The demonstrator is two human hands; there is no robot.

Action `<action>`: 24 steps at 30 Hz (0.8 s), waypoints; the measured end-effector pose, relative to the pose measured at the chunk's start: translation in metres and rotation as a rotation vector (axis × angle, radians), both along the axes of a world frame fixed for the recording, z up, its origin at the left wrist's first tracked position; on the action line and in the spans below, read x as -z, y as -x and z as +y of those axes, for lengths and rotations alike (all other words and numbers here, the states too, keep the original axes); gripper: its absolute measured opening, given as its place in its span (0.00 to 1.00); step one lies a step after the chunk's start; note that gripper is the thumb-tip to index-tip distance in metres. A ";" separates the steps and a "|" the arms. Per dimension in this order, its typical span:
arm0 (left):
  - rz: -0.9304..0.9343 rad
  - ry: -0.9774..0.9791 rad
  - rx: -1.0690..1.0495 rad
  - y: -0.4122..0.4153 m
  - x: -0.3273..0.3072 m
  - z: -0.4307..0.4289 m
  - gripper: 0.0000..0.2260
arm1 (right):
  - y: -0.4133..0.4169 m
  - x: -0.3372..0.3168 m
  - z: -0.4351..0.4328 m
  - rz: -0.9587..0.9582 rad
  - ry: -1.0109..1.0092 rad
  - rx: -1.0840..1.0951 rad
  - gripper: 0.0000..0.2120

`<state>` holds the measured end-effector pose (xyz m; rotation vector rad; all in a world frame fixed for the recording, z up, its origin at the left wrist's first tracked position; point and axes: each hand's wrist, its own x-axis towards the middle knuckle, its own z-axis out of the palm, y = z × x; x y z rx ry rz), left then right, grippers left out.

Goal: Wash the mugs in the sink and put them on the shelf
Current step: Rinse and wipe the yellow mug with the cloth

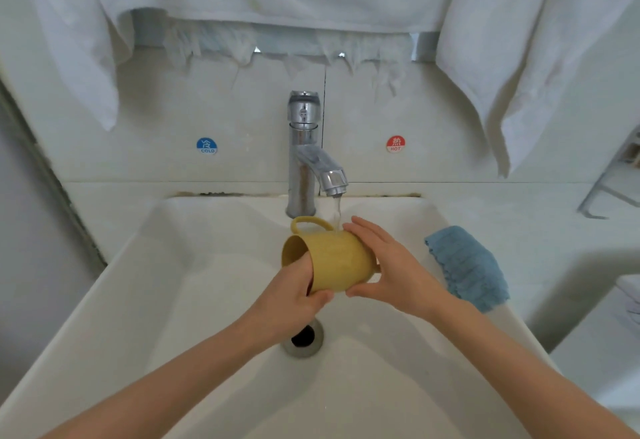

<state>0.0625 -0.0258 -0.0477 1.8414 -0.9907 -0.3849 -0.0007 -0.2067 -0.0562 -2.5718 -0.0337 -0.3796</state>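
Observation:
A yellow mug (334,258) lies on its side above the white sink (194,293), mouth to the left and handle pointing up toward the wall. Water runs from the chrome tap (304,154) onto the mug's upper side. My left hand (294,296) grips the mug at its rim, with fingers reaching inside the mouth and the thumb under the body. My right hand (388,262) holds the mug's base end, fingers over the top and thumb below.
A blue cloth (467,265) lies on the sink's right rim. The drain (304,336) sits below my left hand. White towels (519,58) hang over the wall behind. A metal rack (613,182) shows at the right edge. Cold and hot stickers flank the tap.

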 end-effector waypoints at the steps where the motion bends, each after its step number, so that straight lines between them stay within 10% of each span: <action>1: 0.012 0.019 -0.007 0.000 0.003 -0.001 0.26 | 0.000 0.002 -0.001 -0.010 0.034 -0.001 0.44; 8: 0.057 0.128 0.000 -0.002 0.005 0.003 0.27 | 0.003 0.007 0.029 -0.219 0.398 0.005 0.40; 24: -0.004 0.089 0.017 -0.007 0.004 0.011 0.20 | 0.006 0.013 0.056 -0.217 0.379 0.036 0.34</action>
